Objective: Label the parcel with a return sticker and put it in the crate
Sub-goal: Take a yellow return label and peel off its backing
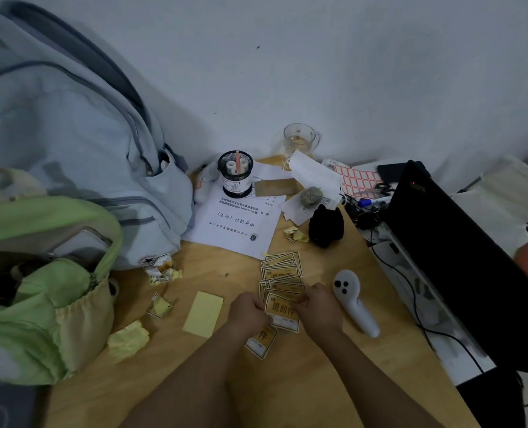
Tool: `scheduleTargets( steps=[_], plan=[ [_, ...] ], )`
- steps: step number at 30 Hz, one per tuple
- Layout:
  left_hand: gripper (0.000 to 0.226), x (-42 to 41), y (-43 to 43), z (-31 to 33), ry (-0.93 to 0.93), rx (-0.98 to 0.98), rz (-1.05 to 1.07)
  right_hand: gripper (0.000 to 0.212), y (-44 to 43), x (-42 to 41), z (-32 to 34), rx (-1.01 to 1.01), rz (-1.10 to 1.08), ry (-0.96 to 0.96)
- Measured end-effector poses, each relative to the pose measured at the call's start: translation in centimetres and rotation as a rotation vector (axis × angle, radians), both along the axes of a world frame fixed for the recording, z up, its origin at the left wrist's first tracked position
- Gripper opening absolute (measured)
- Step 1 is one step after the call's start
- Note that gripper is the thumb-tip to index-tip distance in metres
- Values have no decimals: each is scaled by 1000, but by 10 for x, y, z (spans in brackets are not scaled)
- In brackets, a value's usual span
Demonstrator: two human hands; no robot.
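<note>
1. Two bags crowd the desk's left side: a grey-blue backpack leaning on the wall and a green bag in front of it, which overhangs the desk's left edge.
2. Along the desk's right edge stands a black laptop, lid up, with cables running beside it; the bags and the laptop leave only a middle strip of bare wood.
3. On the desk's far part lies a printed sheet, with a mesh pen cup standing on its far corner, a glass mug at the wall and a black pouch right of the sheet.
4. A white handheld device lies between the stack of stickers and the laptop, close to the right hand.
5. A plain yellow backing sheet lies flat on the desk left of the left hand; crumpled yellow scraps sit further left, by the green bag.
6. The return sticker, orange with white strip below, is over the near end of the stack at mid-desk, held between both hands.
7. Left fingers are curled and pinch the sticker's left edge; right fingers are curled at its upper right corner, and the exact contact there is too small to make out.
8. Another sticker lies on the desk just nearer than the hands, partly under the left wrist.
9. Nearer than the hands, the desk is bare except for the forearms.
</note>
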State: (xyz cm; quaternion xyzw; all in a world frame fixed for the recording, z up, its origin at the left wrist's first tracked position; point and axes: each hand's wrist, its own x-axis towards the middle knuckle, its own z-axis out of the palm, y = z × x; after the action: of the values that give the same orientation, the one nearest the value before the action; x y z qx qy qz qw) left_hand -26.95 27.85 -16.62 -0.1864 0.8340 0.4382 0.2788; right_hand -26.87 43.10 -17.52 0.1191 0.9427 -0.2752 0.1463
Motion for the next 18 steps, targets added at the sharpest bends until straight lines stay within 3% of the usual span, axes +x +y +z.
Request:
scheduleTargets(
  steps=[2, 4, 9, 13, 18],
  plan=[
    [33, 1, -1, 5, 35, 7, 27, 7, 2, 0, 8, -186, -73, -5],
    [31, 1, -6, 10, 62, 42, 73, 19, 5, -2, 21, -364, -141, -23],
    [18, 3, -24, 28, 64, 219, 159, 15, 7, 0, 51, -568, -184, -102],
    [8, 13, -42, 55, 86, 324, 202, 14, -5, 7, 77, -612, -193, -79],
    [20, 30, -55, 84, 162, 333, 255, 11, -23, 20, 105, -604, -172, -17]
  ],
)
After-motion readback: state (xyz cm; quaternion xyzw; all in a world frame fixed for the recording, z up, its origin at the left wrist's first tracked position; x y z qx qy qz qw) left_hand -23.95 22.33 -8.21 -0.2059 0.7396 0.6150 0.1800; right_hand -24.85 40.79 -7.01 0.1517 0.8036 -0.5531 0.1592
